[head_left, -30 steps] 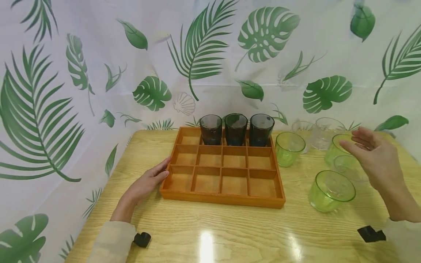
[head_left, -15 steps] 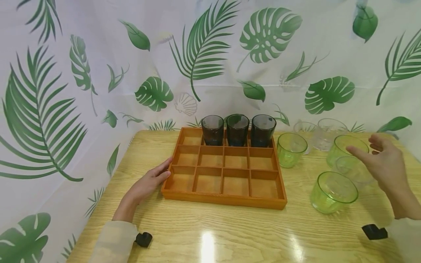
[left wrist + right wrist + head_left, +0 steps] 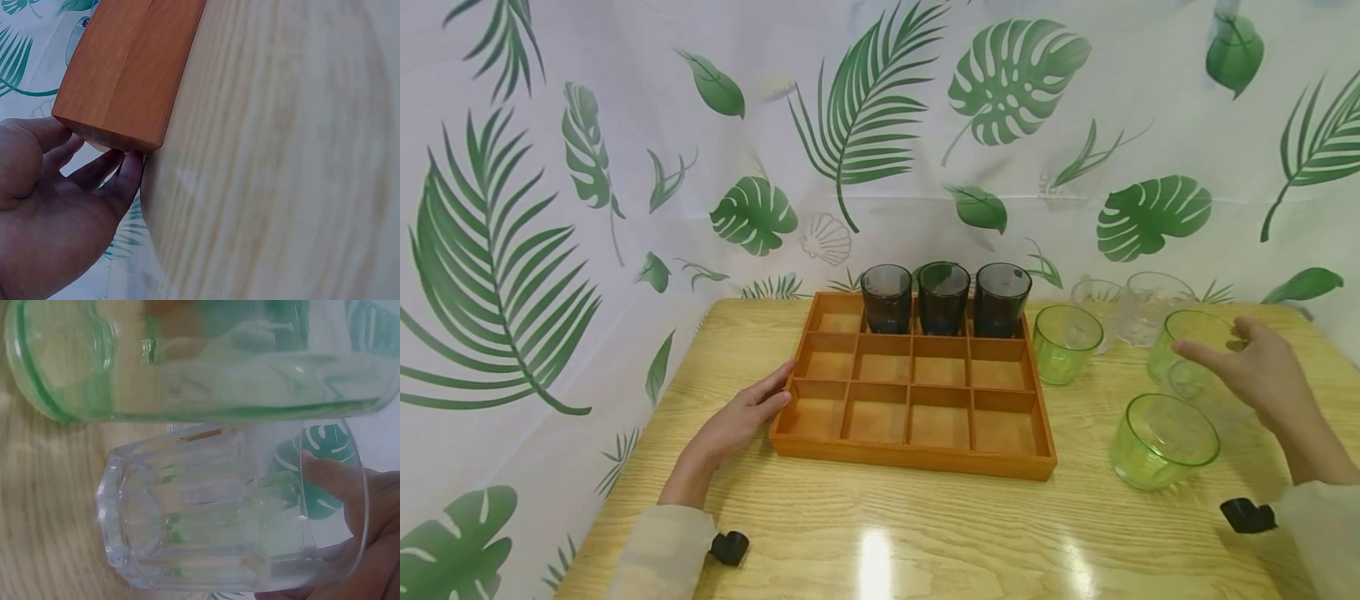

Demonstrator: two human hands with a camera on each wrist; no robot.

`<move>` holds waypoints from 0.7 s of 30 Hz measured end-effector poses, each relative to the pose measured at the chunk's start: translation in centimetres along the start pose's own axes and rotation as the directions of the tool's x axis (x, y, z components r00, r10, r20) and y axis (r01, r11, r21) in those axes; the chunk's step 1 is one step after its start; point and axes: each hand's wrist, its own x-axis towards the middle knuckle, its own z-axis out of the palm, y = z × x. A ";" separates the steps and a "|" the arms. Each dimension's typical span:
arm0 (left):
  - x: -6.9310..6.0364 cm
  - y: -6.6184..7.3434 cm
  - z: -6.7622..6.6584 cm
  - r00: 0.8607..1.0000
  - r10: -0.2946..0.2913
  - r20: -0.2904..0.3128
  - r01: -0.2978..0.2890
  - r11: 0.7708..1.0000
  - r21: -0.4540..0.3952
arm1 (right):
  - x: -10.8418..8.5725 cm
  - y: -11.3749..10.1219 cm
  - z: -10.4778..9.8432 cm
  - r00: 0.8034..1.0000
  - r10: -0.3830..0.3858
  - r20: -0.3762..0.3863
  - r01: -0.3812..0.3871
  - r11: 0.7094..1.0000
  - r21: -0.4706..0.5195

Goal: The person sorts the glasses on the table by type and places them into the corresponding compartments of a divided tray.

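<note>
My left hand [image 3: 733,425] rests its fingertips against the left end of a brown wooden compartment tray [image 3: 913,458]. In the left wrist view, thumb and fingers touch the tray's end face. Three dark grey glasses stand in the tray's back row: left [image 3: 886,304], middle [image 3: 943,302] and right [image 3: 1000,304]. My right hand [image 3: 1266,371] hovers by the glasses at the right, fingers loosely bent and thumb apart. Nearest it is a clear faceted glass [image 3: 206,519]; the thumb shows through its rim in the right wrist view. Contact there is unclear.
Three green glasses stand right of the tray: one beside it [image 3: 1067,346], one farther right [image 3: 1176,337] and one in front [image 3: 1161,446]. Two more clear glasses, left [image 3: 1093,292] and right [image 3: 1150,312], are behind them. A leaf-patterned cloth [image 3: 910,108] rises behind the table.
My right hand has shifted slightly right, then back left and a little lower over the clear glass. The left hand stays at the tray; the whole view has drifted slightly.
</note>
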 end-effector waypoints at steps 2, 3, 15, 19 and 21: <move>0.0 0.0 0.0 1.000 0.000 0.002 0.000 1.000 -0.001 | 0.2 0.0 0.0 1.000 0.006 0.016 -0.005 0.999 -0.034; 0.0 0.0 0.0 1.000 -0.001 0.003 0.001 1.000 -0.001 | 0.2 0.0 -0.1 1.000 0.011 0.025 -0.009 0.999 -0.050; 0.1 -0.3 0.0 1.000 0.007 -0.002 -0.006 1.000 0.005 | 1.1 -0.7 -0.9 0.996 0.060 0.070 -0.050 0.989 -0.138; 0.1 -0.2 -0.1 1.000 0.006 -0.003 -0.006 1.000 0.000 | 1.3 -0.8 -1.0 0.994 0.068 0.085 -0.057 0.990 -0.131; 0.1 -0.2 -0.1 1.000 0.005 -0.004 -0.005 1.000 0.001 | 1.4 -0.8 -0.9 0.995 0.067 0.080 -0.056 0.990 -0.128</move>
